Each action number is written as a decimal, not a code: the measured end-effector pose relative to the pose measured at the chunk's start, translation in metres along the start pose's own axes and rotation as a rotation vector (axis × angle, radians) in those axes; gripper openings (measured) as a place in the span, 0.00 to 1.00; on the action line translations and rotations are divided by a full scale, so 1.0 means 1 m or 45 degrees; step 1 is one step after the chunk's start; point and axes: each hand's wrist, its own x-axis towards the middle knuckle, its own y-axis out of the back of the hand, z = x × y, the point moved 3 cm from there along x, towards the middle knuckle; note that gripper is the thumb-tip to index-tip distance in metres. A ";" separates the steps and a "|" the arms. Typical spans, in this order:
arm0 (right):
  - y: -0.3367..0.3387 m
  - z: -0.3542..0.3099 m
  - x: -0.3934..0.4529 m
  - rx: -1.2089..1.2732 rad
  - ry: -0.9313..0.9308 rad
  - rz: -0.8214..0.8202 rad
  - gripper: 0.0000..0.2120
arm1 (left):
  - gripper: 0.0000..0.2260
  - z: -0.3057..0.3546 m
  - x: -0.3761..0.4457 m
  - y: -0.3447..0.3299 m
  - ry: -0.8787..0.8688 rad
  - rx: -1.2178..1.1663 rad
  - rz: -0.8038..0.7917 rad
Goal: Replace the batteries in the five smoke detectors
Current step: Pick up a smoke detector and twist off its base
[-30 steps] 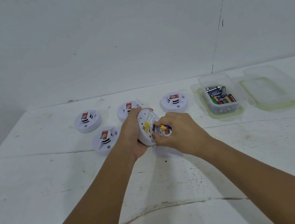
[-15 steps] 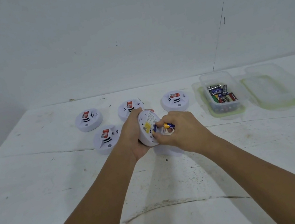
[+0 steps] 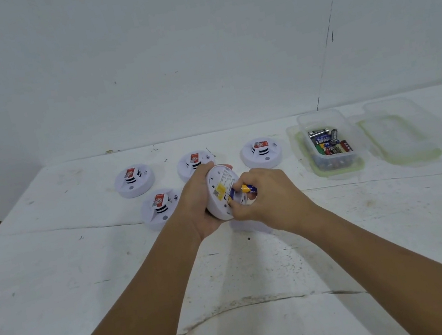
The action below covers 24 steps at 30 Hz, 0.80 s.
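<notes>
Hands meet above the white bench point(image 3: 57, 282): left hand point(image 3: 200, 200) grips a round white plastic smoke detector point(image 3: 220, 193), yellow-labelled underside up and tilted; right hand point(image 3: 266, 197) pinches a blue-and-yellow battery point(image 3: 247, 189) at its compartment.

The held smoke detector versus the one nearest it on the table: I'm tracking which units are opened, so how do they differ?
The held smoke detector is off the white table, gripped in the left hand; the nearest resting detector lies flat. The held one shows its underside with a yellow label; the resting one shows its top with a red sticker. The right hand pinches a battery at the held one; nothing touches the resting one. Both are round and white.
</notes>
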 end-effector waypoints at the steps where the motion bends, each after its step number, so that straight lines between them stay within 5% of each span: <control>1: 0.000 0.000 -0.001 0.001 -0.002 -0.001 0.11 | 0.16 -0.001 0.000 0.000 0.001 -0.009 0.003; 24: 0.003 0.010 -0.001 0.120 -0.104 -0.071 0.08 | 0.15 -0.005 0.003 0.000 0.037 -0.103 0.045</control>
